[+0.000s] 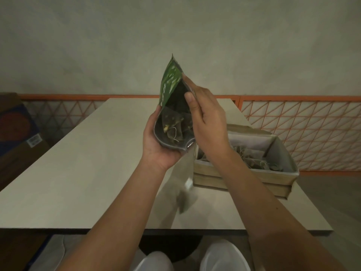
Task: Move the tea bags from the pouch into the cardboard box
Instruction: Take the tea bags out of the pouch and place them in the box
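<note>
My left hand [156, 145] grips the lower end of a green pouch [170, 83], held above the table with its open mouth tilted toward me. Several pyramid tea bags [172, 124] lie inside it. My right hand [207, 118] pinches the pouch's right rim, thumb inside the mouth and fingers behind it. Below the pouch a blurred tea bag [184, 200] with a small white tag shows over the table; I cannot tell whether it is in the air. The cardboard box [244, 176], lined in white, stands to the right with several tea bags [256, 162] in it.
The pale table [88, 173] reaches to the near edge, above my knees in white trousers [224, 257]. An orange lattice railing [304, 132] runs behind the table. A brown carton [17, 133] sits at the far left.
</note>
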`<state>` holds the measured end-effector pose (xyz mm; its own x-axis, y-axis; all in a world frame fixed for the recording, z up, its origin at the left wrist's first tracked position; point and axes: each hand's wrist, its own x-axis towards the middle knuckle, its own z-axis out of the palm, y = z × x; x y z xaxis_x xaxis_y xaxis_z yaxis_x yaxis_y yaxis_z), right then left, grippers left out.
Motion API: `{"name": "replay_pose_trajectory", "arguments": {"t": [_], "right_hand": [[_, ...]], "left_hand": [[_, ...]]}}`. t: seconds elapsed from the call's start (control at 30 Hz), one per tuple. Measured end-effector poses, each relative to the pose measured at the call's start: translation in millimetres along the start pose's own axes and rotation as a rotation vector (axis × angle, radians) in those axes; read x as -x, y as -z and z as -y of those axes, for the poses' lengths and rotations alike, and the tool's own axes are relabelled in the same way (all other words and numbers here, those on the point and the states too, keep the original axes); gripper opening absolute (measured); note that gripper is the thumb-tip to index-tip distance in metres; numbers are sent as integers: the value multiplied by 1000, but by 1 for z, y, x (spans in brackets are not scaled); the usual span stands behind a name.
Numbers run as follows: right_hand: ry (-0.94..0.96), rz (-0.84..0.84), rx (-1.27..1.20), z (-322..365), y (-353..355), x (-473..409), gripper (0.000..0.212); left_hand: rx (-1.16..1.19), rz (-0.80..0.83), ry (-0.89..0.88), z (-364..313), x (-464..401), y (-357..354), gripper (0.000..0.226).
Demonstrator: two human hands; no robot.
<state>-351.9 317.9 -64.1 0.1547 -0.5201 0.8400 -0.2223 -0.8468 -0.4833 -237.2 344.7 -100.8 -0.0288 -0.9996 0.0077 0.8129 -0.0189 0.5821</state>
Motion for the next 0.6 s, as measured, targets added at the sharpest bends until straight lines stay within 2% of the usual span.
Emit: {"name": "replay_pose_trajectory", "arguments": {"t": [0.17, 0.3, 0.47, 0.6], "right_hand": [[-80, 3, 38, -13, -1, 2, 35], [-140, 43, -55, -13, 1, 11, 41], [-44, 89, 292, -11, -3, 19, 47], [2, 60, 304, -8, -11, 25, 53]], "left_hand": [[40, -57, 37, 2, -3, 2, 51], [69, -77, 24, 4, -3, 2, 50], [76, -94, 17, 8, -2, 3, 52], [139, -98, 31, 10, -2, 10, 52]]}}
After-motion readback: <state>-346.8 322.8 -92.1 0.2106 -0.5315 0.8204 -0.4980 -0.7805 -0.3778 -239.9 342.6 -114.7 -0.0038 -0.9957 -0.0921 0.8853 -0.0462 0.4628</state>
